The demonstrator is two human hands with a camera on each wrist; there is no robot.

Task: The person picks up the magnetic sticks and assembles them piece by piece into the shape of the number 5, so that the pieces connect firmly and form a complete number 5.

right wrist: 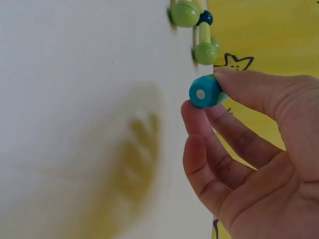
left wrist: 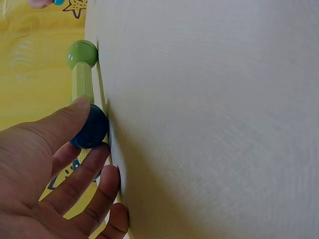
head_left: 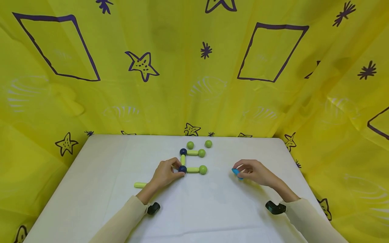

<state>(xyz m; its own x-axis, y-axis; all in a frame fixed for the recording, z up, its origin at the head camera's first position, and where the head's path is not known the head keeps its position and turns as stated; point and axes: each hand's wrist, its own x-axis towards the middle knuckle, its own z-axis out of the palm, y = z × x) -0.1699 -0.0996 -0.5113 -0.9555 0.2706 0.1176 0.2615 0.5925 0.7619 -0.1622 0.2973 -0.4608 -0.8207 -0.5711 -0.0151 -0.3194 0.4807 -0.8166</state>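
Observation:
On the white table lies a C-shaped construction of light green magnetic rods [head_left: 192, 169] joining two dark blue balls and two green balls [head_left: 203, 169]. My left hand [head_left: 165, 172] pinches its nearer dark blue ball [head_left: 182, 169] between thumb and fingers; the left wrist view shows the thumb against that ball [left wrist: 93, 128]. The farther dark blue ball [head_left: 183, 152] stands beyond the fingers. To the right, apart from the construction, my right hand [head_left: 253, 172] holds a short blue rod [head_left: 236, 172] by thumb and fingertips. Its end [right wrist: 201, 94] shows a pale round centre.
Two loose green balls [head_left: 190, 145] [head_left: 208, 143] sit behind the construction. A light green rod [head_left: 140, 185] lies left, partly hidden by my left wrist. A yellow patterned curtain [head_left: 176, 101] surrounds the back and sides of the white table [head_left: 106, 158].

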